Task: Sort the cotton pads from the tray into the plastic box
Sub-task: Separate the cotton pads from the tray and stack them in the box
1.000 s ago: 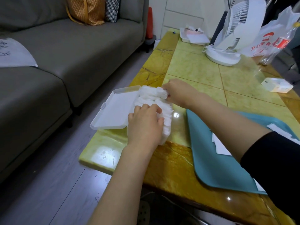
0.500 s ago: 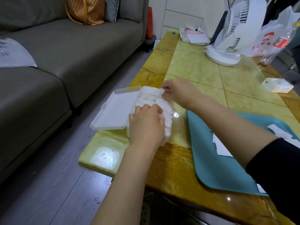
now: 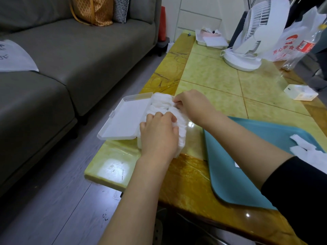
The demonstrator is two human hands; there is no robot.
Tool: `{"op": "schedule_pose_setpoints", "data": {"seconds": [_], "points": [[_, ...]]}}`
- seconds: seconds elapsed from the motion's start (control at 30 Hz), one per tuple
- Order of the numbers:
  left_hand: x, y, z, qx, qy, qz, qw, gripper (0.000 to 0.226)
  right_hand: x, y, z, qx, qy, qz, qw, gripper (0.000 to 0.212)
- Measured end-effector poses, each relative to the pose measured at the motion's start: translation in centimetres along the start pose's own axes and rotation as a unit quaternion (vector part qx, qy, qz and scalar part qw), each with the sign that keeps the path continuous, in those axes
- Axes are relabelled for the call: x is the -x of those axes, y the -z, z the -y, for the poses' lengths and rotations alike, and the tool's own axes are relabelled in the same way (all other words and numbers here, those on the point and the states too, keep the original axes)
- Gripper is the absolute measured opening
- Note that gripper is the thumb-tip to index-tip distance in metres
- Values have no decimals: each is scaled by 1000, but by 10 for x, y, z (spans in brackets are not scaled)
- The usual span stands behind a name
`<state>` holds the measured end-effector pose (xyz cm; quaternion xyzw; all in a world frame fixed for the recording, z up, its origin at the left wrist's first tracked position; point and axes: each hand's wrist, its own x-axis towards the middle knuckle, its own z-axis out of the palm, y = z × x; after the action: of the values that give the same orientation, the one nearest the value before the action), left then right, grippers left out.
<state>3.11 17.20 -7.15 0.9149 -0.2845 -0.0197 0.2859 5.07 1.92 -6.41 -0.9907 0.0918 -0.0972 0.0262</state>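
A clear plastic box stands near the table's left edge, its open lid (image 3: 124, 119) lying flat to the left. A heap of white cotton pads (image 3: 160, 103) fills the box and bulges over its rim. My left hand (image 3: 159, 134) lies on the near part of the heap, fingers curled into the pads. My right hand (image 3: 192, 105) pinches pads at the heap's far right side. The teal tray (image 3: 235, 174) lies to the right, with a few loose pads (image 3: 300, 146) at its far right; my right forearm crosses over it.
A white fan (image 3: 247, 41), a plastic bag (image 3: 297, 43), a small white box (image 3: 300, 91) and a white dish (image 3: 210, 39) stand further back on the yellow table (image 3: 212, 76). A grey sofa (image 3: 70, 55) runs along the left across a strip of floor.
My right hand has shifted slightly nearer along the heap's right side. My left hand stays pressed on the pads, fingers working a little further in.
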Motion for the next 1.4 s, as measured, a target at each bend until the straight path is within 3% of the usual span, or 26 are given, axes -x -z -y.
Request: {"op": "schedule_pose_setpoints", "data": {"seconds": [0.1,0.2,0.3,0.4,0.5,0.6,0.7,0.77,0.87,0.97,1.07,1.2,1.4], "points": [[0,0,-1,-3,1,2,1000,27,1,-7,3,25,-4,-12,1000,23],[1,-1,-1,-1,4,4,1000,28,-3,-11,4,48,-1,6,999,37],[1,-1,-2,-1,5,5,1000,28,1,-8,-1,-41,-22,52,998,21],[3,0,-6,-19,1,2,1000,28,27,2,-8,-142,-36,13,989,24],[10,-1,-17,-16,-34,-23,999,28,63,9,-20,-174,-108,-57,977,31],[16,-6,-32,24,-97,-36,994,26,98,8,-47,-116,-193,-45,973,33],[22,-19,-47,79,-142,12,987,23,134,-4,-76,-12,-299,47,953,35],[25,-32,-53,71,-168,68,981,24,152,-13,-86,-12,-335,94,938,39],[26,-53,-56,-13,-194,161,968,33,167,-19,-85,-87,-322,83,939,45],[25,-69,-58,-113,-197,207,952,39,178,-18,-72,-103,-278,60,953,47],[24,-76,-63,-127,-178,177,960,36,184,-14,-61,-137,-252,46,957,41],[23,-82,-69,-120,-145,117,975,25,184,-6,-61,-193,-278,18,941,17],[21,-83,-78,-77,-130,21,988,29,178,-1,-70,-228,-313,-71,919,30]]}}
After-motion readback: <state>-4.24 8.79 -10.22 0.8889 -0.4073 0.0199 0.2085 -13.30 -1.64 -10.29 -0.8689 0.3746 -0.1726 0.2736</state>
